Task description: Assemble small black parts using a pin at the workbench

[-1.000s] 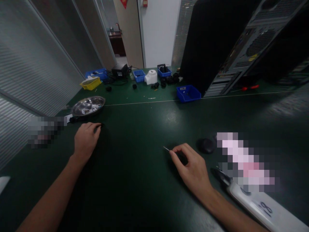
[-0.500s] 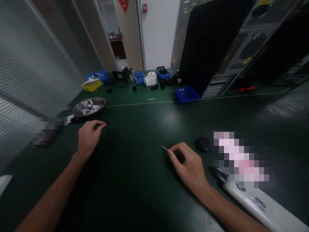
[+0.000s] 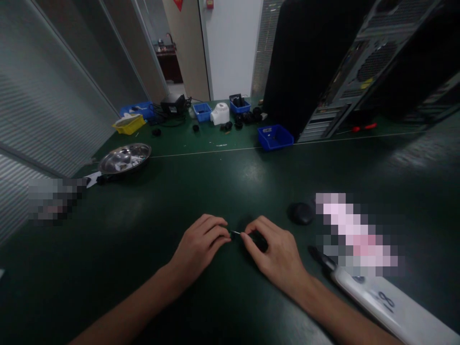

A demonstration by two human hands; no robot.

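Observation:
Near the middle of the green table [image 3: 172,191], my left hand [image 3: 201,242] pinches a small dark piece [image 3: 233,235], mostly hidden by the fingertips. Just right of it, my right hand [image 3: 275,247] holds a thin metal pin [image 3: 236,233] between thumb and forefinger. The pin's far end points left and meets or nearly meets the dark piece; I cannot tell whether it is inside. Both hands are closed in a pinch and a short gap separates their fingertips.
A round black object [image 3: 302,213] and a white tool marked with a number [image 3: 381,297] lie right of my hands. A steel dish [image 3: 104,165] with scraps stands left. Blue bins [image 3: 276,139], a yellow tray [image 3: 129,124] and computer cases [image 3: 309,62] line the back.
My left hand has come from beside the steel dish to my right hand, carrying the small dark piece. My right hand stays about where it was, still holding the pin.

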